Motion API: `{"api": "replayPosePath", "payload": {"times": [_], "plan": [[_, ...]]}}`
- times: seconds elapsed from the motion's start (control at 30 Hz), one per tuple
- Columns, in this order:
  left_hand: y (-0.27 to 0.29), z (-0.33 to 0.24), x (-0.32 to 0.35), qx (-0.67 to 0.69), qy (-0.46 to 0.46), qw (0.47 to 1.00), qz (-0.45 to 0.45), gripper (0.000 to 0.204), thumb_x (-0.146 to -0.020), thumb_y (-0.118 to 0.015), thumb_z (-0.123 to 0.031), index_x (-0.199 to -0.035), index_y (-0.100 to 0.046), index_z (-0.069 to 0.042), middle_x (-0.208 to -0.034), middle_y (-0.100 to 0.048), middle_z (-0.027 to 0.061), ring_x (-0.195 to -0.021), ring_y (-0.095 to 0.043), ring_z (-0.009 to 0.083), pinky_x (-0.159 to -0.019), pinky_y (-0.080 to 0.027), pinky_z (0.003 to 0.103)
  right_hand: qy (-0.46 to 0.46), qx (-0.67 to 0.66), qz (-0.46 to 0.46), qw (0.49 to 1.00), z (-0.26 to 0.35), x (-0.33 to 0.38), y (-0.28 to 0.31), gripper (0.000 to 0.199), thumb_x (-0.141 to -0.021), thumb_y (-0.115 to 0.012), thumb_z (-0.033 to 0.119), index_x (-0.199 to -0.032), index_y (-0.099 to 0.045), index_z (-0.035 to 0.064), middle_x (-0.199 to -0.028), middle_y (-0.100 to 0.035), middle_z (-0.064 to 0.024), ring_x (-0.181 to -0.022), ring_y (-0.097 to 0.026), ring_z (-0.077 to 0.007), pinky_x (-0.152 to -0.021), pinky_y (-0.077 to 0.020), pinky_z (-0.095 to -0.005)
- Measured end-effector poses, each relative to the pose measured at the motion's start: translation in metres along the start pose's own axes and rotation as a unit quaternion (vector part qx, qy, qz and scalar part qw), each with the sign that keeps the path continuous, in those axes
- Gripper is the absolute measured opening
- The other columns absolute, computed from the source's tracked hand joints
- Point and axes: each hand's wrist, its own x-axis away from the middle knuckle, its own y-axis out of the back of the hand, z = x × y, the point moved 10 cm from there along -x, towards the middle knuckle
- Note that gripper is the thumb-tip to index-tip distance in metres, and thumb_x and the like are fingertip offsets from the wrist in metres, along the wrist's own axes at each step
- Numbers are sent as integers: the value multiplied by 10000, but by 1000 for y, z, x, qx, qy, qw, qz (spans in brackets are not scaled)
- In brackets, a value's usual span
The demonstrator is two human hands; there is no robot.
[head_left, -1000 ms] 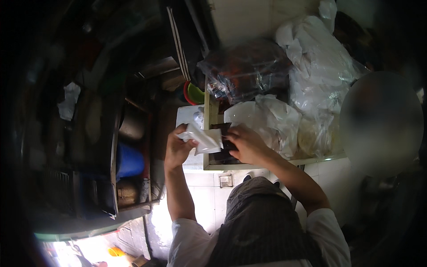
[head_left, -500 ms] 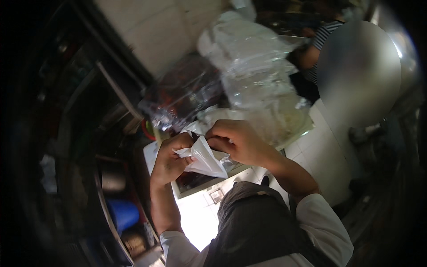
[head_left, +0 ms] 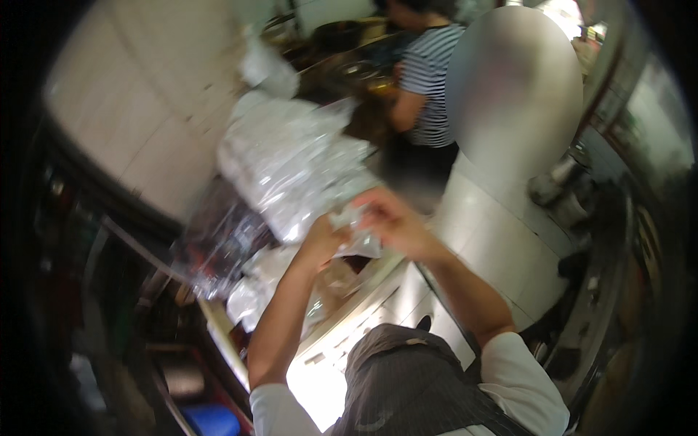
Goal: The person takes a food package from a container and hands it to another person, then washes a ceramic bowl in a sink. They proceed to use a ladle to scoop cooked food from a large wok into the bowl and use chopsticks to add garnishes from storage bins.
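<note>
— Steel counter [head_left: 378, 287], bags heaped at eleven o'clock?
— Yes. Left hand [head_left: 323, 240] and right hand [head_left: 389, 221] both pinch a small clear plastic bag [head_left: 356, 232]; striped-shirted person [head_left: 429, 80] at twelve.

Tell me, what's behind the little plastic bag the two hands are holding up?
Behind the small clear bag, held by the left hand and right hand, lies a pile of clear plastic bags on the counter. The picture is blurred, so what they hold stays unclear.
</note>
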Motion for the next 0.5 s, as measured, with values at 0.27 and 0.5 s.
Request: {"api": "replayPosePath", "payload": {"times": [0.27, 0.5], "plan": [[-6, -50, 61, -435, -15, 896, -83, 482, -771, -676, -170, -1172, -483, 18, -1093, -522, 242, -992, -542, 379, -828, -445, 418, -167, -239, -58, 955, -28, -22, 70, 295, -807, -544, -47, -1087, -513, 41, -869, -557, -70, -541, -370, -41, -471, -310, -192], [-55, -124, 95, -721, -106, 684, 40, 204, -657, -671, -49, -843, -591, -23, -895, -547, 143, -818, -567, 317, -689, -464, 405, -114, -172, 19, 978, 1, -43, 81, 232, -812, -586, -1, -1035, -528, 26, -749, -519, 13, -547, -378, -29, -486, -314, -188]]}}
